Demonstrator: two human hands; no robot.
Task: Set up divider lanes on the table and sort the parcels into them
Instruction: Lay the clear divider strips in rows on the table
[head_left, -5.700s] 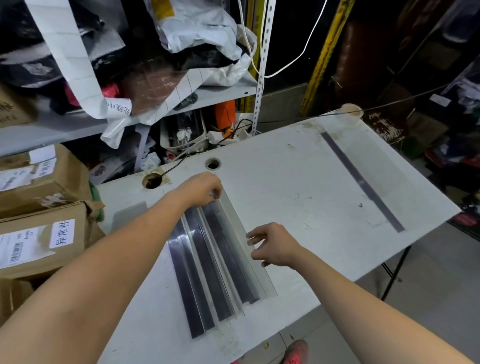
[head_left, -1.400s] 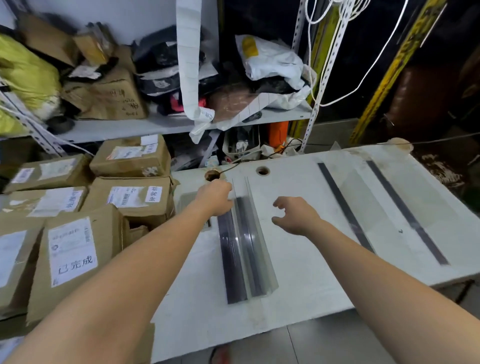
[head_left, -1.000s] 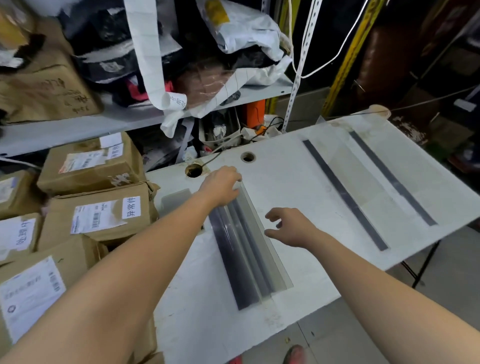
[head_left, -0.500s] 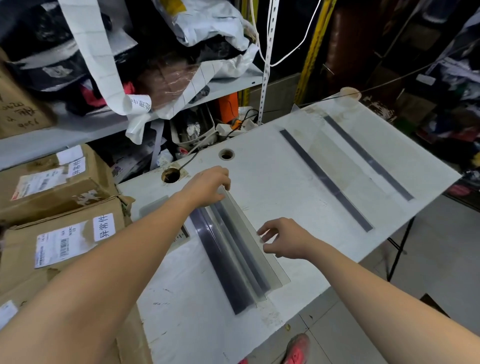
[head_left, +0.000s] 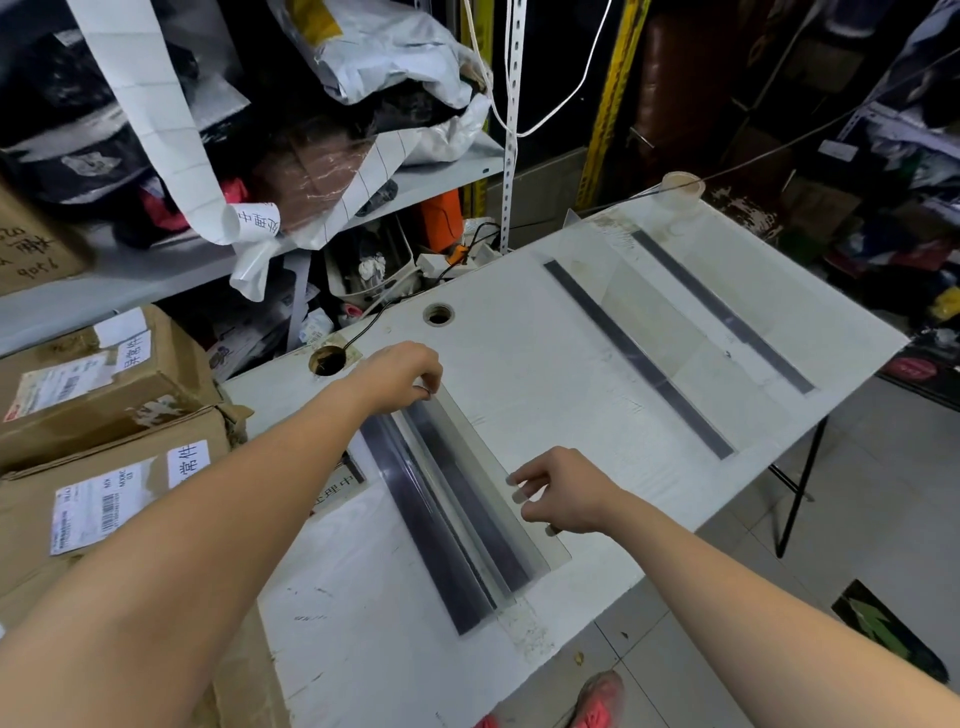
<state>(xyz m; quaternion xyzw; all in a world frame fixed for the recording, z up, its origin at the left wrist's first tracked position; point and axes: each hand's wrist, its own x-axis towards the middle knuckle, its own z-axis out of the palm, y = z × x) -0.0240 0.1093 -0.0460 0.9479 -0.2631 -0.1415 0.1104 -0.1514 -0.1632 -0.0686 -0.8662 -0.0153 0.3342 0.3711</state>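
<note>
Dividers (head_left: 457, 514) stacked mid-frame: our left grip (head_left: 400, 376) pinches their upper end; right grip (head_left: 563, 493) half-curled alongside, hold unclear. We should lift one level, by both ends.

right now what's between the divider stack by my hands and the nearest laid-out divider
Bare table, save your right hand at the divider stack's edge; head view shows it.

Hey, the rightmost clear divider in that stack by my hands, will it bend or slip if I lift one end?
Probably fairly stiff: the rightmost divider is angled and its edge runs straight. Likely slippery, being glossy and nested on others. Lifted only where the left hand grips, it may tip; the right hand could steady it.
</note>
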